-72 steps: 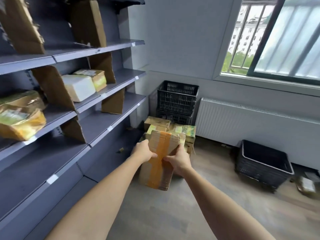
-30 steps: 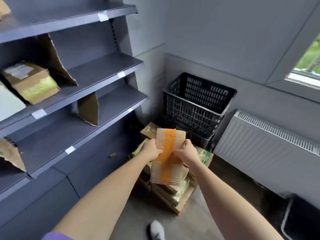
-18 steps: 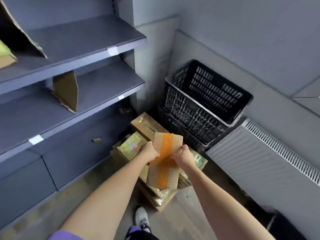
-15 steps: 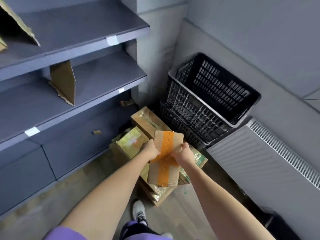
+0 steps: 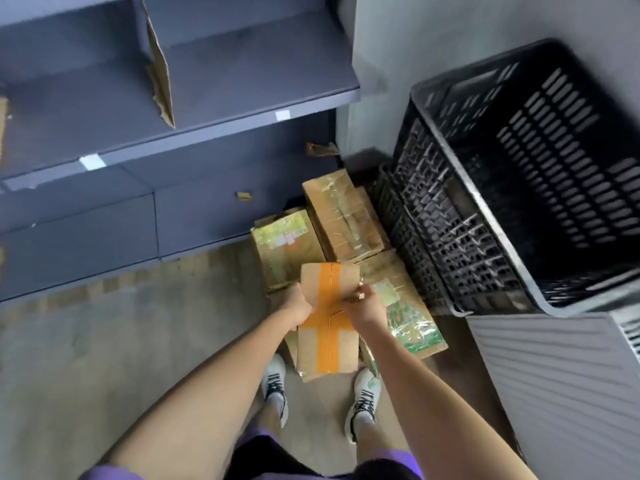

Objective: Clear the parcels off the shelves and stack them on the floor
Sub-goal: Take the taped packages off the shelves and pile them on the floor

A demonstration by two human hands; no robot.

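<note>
I hold a cardboard parcel with orange tape point(image 5: 327, 320) low over the stack of parcels on the floor. My left hand point(image 5: 300, 308) grips its left side and my right hand point(image 5: 365, 308) grips its right side near the top. Under and around it lie a green-printed parcel point(image 5: 410, 313) on the right, a yellowish taped parcel point(image 5: 285, 244) at the left and a brown taped parcel point(image 5: 341, 216) behind. The grey shelves point(image 5: 214, 98) at the upper left hold only a cardboard divider point(image 5: 159, 69) in this view.
A stack of black plastic crates point(image 5: 512, 174) stands tilted right of the parcels, against the wall. A white radiator point(image 5: 554, 375) fills the lower right. My two white shoes point(image 5: 275, 382) stand on the wooden floor just before the stack. Small scraps lie by the shelf base point(image 5: 244, 196).
I have stepped up to the stack and bent over it. The orange-taped parcel has come down from chest height to just above the parcels on the floor, still in both hands.
</note>
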